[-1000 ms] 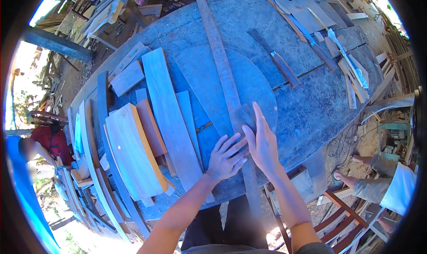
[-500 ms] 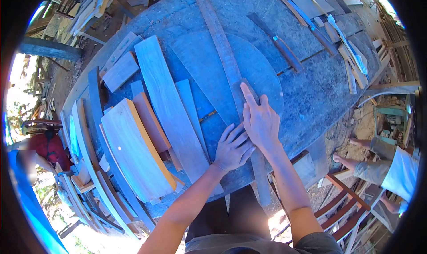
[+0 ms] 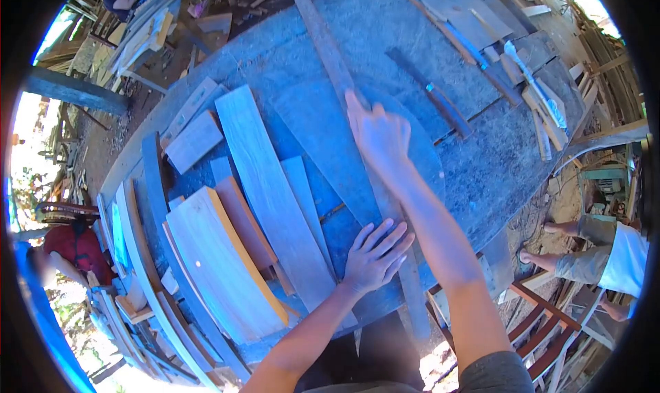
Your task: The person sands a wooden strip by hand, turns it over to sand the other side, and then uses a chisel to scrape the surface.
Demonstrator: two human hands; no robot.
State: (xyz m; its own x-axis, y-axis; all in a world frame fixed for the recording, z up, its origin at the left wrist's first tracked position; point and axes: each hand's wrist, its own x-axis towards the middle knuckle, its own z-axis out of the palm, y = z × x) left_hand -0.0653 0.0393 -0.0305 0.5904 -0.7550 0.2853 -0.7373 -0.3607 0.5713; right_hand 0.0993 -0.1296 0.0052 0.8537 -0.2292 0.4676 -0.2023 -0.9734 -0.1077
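Note:
A long narrow wooden strip (image 3: 320,39) runs from the top edge of the view down across the table towards the body, over a curved flat board (image 3: 309,121). My right hand (image 3: 381,135) is on the strip near its middle, index finger stretched along it and the other fingers curled; anything under the palm is hidden. Nearer the body, my left hand (image 3: 375,259) lies flat with fingers spread, its fingertips on the strip's lower part. Left of my left hand lies a long plank (image 3: 268,193).
Curved wood blocks (image 3: 223,255) and more pieces lie on the table's (image 3: 495,180) left. Two handled tools (image 3: 440,101) (image 3: 485,66) and sticks (image 3: 543,118) are at the right. A person (image 3: 598,259) stands right; another person (image 3: 79,248) is at the left.
My right hand has slid forward along the strip, away from the body. My left hand stays near the strip's lower part, its fingers more spread. The whole view has shifted slightly.

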